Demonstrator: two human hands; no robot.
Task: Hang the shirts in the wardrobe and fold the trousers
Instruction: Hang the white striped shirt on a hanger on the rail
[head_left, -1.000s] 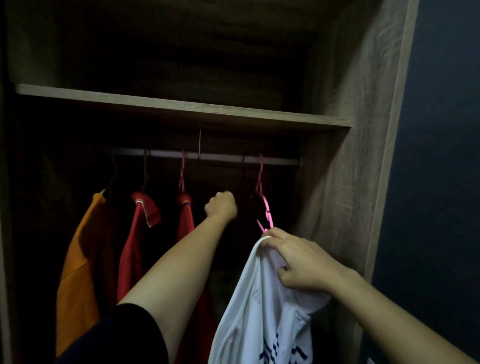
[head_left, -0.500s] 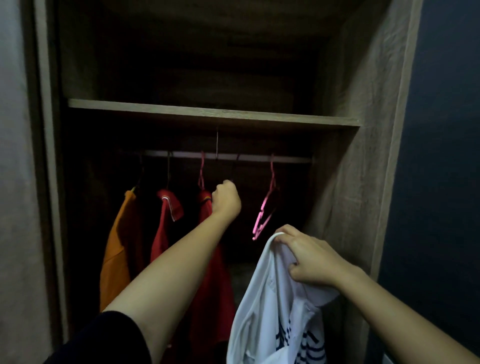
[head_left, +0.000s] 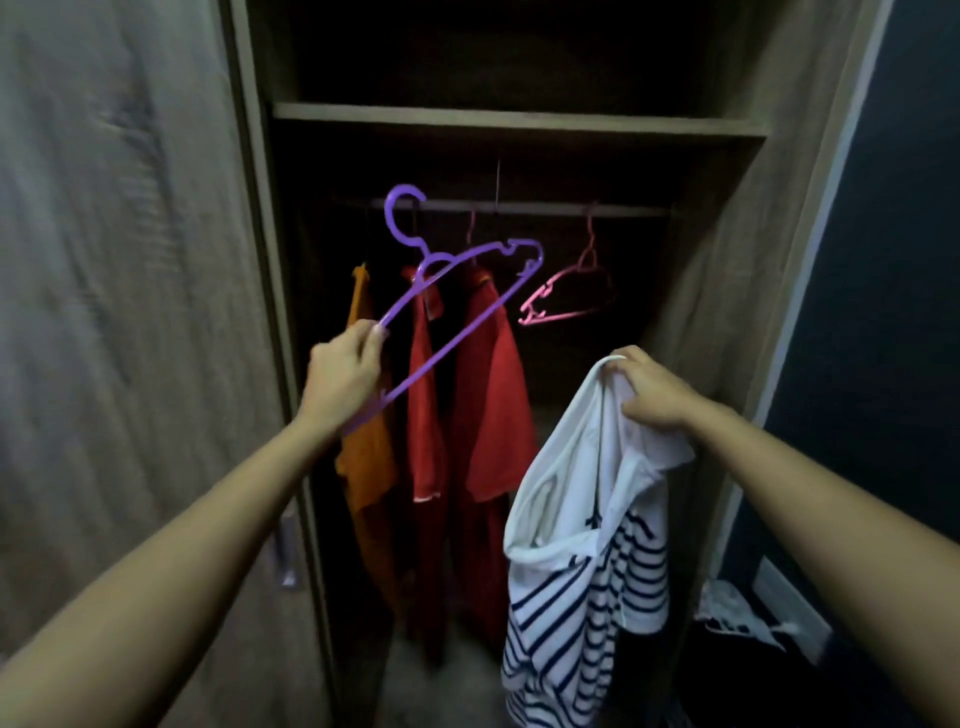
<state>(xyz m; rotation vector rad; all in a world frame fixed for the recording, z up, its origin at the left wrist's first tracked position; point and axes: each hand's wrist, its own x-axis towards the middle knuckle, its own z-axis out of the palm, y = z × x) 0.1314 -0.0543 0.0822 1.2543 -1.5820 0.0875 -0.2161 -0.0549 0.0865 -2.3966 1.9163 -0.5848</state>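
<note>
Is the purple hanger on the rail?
Off it. The left hand holds the purple hanger tilted, its hook free in front of the rail.

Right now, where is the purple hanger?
In the head view the purple hanger is left of centre, gripped by the left hand in front of the red shirts, with the pink hanger hanging to its right.

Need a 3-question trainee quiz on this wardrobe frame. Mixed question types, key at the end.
1. True or false: the left hand holds the purple hanger.
2. The right hand grips: A) a pink hanger, B) the white striped shirt, C) trousers.
3. Fill in: the empty hanger on the rail is ____.
Key: 1 true; 2 B; 3 pink.
</note>
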